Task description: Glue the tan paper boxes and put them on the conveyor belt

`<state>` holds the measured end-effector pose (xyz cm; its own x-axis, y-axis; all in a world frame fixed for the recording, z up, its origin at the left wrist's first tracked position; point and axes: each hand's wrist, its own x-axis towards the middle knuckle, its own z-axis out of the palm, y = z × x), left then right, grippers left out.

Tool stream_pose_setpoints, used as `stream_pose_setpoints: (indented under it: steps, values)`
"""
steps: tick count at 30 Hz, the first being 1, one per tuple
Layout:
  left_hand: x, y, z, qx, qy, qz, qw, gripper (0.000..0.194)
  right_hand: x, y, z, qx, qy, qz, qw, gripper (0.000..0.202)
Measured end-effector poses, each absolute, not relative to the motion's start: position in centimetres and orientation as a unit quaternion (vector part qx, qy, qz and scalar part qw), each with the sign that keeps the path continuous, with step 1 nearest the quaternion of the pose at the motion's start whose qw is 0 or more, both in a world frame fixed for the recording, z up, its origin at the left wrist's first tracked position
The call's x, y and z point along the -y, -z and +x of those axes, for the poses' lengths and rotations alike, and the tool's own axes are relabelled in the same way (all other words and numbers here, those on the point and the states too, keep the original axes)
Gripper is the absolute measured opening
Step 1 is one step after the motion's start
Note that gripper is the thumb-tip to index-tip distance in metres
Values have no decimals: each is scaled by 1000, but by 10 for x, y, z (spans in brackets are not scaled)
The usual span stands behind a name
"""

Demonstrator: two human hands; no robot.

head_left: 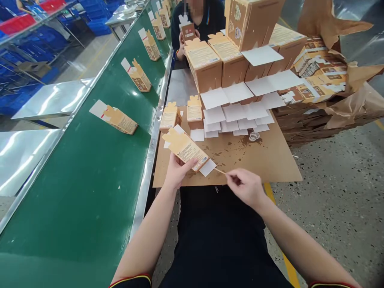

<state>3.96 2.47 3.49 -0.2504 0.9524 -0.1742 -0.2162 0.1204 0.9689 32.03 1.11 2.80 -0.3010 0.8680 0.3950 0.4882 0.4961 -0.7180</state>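
Note:
My left hand (pixel 179 169) grips a tan printed carton (pixel 189 150) from its left side, the thumb lying across its face. The carton is tilted, with its scalloped end up and left and a white flap (pixel 208 167) open at its lower right end. Between the fingertips of my right hand (pixel 244 186) is a thin stick (pixel 220 171), its far tip touching the white flap. Just beyond the held carton, two small cartons (pixel 170 116) (pixel 195 112) stand on the brown cardboard sheet (pixel 270 160).
Stacked cartons (pixel 207 68) with white flaps rise behind the sheet. A small clear cup (pixel 254 136) sits near dark spots. On the left runs a green conveyor (pixel 90 192) with a row of cartons (pixel 123 120). A person (pixel 220 20) opposite holds a carton (pixel 189 32).

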Motion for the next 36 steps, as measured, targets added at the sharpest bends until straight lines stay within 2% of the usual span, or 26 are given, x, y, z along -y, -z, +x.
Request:
stream_pose_setpoints:
  steps: [4,11,15,20,30,36]
  values:
    - [-26,-31,42,-560,-564,335,506,80,4,-3,295,774,-239,-424,405,22]
    - [-26,-30,39,-570,-559,339,497,84,0,6,304,803,-235,-417,354,24]
    - [-22,-25,43,-579,-554,353,483,86,-4,0,313,766,-219,-458,396,23]
    - [-8,-16,63,-614,-554,407,388,88,-4,-9,328,695,-217,-519,448,23]
    - [12,-3,79,-698,-449,463,312,80,8,-14,339,653,-243,-559,449,22]
    - [11,1,83,-693,-461,474,289,80,7,-12,338,667,-219,-526,479,21]
